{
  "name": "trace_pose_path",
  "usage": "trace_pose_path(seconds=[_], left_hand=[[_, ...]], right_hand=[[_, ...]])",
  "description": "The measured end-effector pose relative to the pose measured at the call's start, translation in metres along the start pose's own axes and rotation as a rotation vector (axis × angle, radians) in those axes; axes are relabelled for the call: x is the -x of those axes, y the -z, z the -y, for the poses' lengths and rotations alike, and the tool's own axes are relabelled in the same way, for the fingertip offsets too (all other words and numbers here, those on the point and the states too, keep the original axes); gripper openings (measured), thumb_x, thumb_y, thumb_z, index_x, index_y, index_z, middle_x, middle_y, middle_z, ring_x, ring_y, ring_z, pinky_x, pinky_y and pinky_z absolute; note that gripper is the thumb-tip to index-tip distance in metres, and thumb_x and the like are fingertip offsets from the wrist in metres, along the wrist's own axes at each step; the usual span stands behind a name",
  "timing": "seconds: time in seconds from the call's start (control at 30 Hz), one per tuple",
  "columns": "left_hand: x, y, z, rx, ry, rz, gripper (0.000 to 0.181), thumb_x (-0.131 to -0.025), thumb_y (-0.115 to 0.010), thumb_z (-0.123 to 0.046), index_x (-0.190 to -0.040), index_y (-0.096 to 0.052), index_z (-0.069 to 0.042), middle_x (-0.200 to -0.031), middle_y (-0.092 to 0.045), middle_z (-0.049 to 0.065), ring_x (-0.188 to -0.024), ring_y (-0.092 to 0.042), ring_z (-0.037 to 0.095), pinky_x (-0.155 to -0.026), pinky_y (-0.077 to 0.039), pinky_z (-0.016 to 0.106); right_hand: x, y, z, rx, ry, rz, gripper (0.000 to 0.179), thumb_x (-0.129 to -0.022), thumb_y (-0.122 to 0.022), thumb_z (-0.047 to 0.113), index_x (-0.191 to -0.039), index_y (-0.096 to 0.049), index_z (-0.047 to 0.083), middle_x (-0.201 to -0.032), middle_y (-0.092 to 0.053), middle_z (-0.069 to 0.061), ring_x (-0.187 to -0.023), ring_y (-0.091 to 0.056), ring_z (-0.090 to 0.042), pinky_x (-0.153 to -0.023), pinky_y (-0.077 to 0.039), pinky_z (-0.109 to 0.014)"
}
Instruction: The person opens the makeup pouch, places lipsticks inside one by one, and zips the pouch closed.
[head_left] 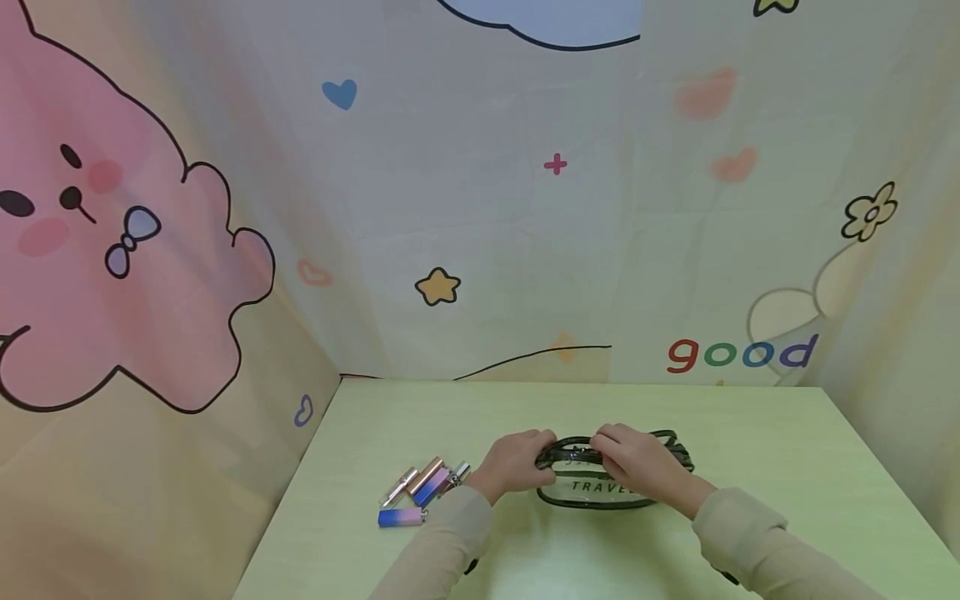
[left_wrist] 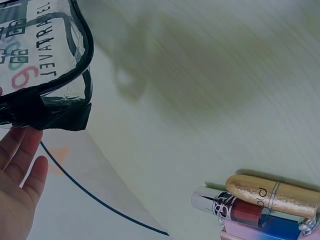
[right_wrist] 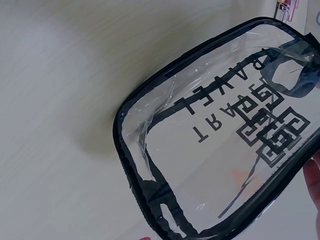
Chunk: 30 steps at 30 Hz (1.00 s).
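Note:
A see-through pouch (head_left: 572,495) with black trim and dark "TRAVEL" lettering is held over the table in the head view. My left hand (head_left: 516,462) grips its left end, thumb in front and fingers behind. Along the top edge, near the middle, my right hand (head_left: 642,463) pinches the black trim. In the right wrist view the clear pouch (right_wrist: 200,155) shows its lettering and a square black pattern, with nothing visible inside. Fingers (left_wrist: 22,155) touch the black end strip in the left wrist view.
Several lip cosmetics lie left of the pouch: a pink-and-blue tube (head_left: 401,517), a gold tube (left_wrist: 252,190) and a dark red lip gloss (left_wrist: 245,211) among them. Behind the pale table (head_left: 757,442) hangs a printed cloth (head_left: 495,217).

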<state>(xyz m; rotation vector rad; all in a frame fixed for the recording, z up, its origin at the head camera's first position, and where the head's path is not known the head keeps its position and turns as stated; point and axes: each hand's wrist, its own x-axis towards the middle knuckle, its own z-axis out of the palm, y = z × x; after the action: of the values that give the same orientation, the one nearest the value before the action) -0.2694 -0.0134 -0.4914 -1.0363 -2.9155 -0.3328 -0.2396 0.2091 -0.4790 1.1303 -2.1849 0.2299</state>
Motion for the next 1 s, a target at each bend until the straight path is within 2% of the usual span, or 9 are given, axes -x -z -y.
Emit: trace_pose_path(seconds=[0.2,0.3,0.37,0.43,0.77,1.0], left_hand=[[0.004,-0.002,0.007,0.014,0.017,-0.001,0.029,-0.072,-0.059,-0.030,-0.099,-0.050,-0.024,-0.074,-0.046,-0.011,-0.061,-0.038,0.007,-0.051,-0.029,0.020],[0.007,-0.003,0.012,0.015,0.047,0.009,0.031,-0.072,-0.060,-0.030,-0.101,-0.050,-0.024,-0.076,-0.048,-0.011,-0.062,-0.039,0.007,-0.053,-0.031,0.020],[0.009,-0.003,0.015,0.013,0.060,0.015,0.033,-0.072,-0.060,-0.030,-0.103,-0.050,-0.025,-0.078,-0.050,-0.011,-0.064,-0.040,0.006,-0.054,-0.032,0.020],[0.010,-0.003,0.016,0.018,0.067,0.020,0.034,-0.072,-0.060,-0.031,-0.104,-0.050,-0.025,-0.079,-0.051,-0.010,-0.065,-0.041,0.006,-0.055,-0.033,0.020],[0.009,-0.003,0.017,0.019,0.074,0.023,0.035,-0.073,-0.061,-0.032,-0.105,-0.050,-0.025,-0.080,-0.052,-0.011,-0.066,-0.043,0.005,-0.057,-0.036,0.020],[0.009,-0.005,0.019,0.007,0.074,0.018,0.040,-0.073,-0.062,-0.033,-0.109,-0.050,-0.024,-0.084,-0.055,-0.010,-0.067,-0.045,0.005,-0.059,-0.039,0.021]], right_hand=[[0.012,-0.001,-0.007,0.000,-0.039,0.034,0.029,-0.090,-0.029,0.020,-0.083,-0.057,0.012,-0.079,-0.053,0.003,-0.068,-0.048,-0.009,-0.053,-0.043,-0.019],[0.021,0.000,-0.013,-0.004,-0.076,0.048,0.019,-0.088,-0.039,0.015,-0.082,-0.056,0.012,-0.078,-0.052,0.003,-0.067,-0.046,-0.009,-0.052,-0.041,-0.019],[0.025,0.001,-0.015,-0.008,-0.098,0.056,0.008,-0.081,-0.049,0.009,-0.082,-0.057,0.012,-0.077,-0.052,0.003,-0.067,-0.046,-0.009,-0.052,-0.042,-0.020],[0.027,0.002,-0.018,-0.008,-0.111,0.065,0.009,-0.076,-0.055,0.006,-0.083,-0.058,0.011,-0.077,-0.052,0.003,-0.067,-0.046,-0.009,-0.053,-0.043,-0.021],[0.031,0.007,-0.021,0.018,-0.158,0.098,0.014,-0.072,-0.062,0.003,-0.083,-0.058,0.011,-0.076,-0.051,0.004,-0.067,-0.046,-0.009,-0.054,-0.043,-0.021],[0.035,0.010,-0.024,0.021,-0.182,0.106,0.011,-0.073,-0.059,0.003,-0.083,-0.059,0.010,-0.075,-0.051,0.003,-0.067,-0.047,-0.009,-0.054,-0.044,-0.021]])
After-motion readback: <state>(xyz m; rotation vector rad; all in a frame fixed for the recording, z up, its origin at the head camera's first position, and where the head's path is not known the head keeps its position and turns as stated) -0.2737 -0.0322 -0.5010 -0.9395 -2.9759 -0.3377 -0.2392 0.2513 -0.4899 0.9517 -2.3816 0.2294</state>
